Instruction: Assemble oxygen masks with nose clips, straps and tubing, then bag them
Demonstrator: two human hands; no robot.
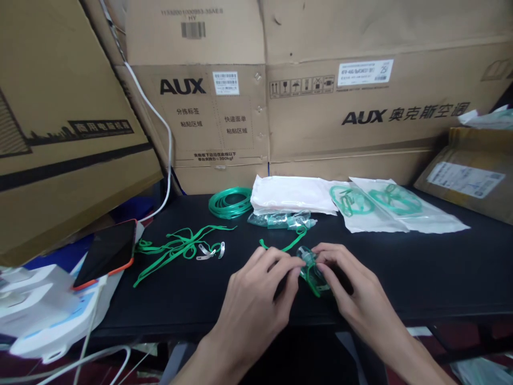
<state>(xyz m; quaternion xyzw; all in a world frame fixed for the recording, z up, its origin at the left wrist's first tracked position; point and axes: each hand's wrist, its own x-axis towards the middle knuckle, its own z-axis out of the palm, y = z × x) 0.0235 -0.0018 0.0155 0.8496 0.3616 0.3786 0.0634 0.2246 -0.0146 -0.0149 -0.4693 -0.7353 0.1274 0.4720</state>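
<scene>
Cardboard boxes (224, 128) stand along the rear edge of the black surface (412, 278). Near its front edge, left hand (258, 286) and right hand (356, 280) have fingers clamped on a small clear mask (318, 280), partly hiding it; whether they pinch rim or green strap (313, 287) is unclear. Tangled straps (182, 246) lie toward the left edge.

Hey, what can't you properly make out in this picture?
In the head view:
Clear plastic piece: partly hidden by the left hand and right hand.
Cardboard box at right: cut off by the picture's edge.
KFR label: its fine print is too small to read.
Green straps: overlapping lengths hide each strap's run.
</scene>
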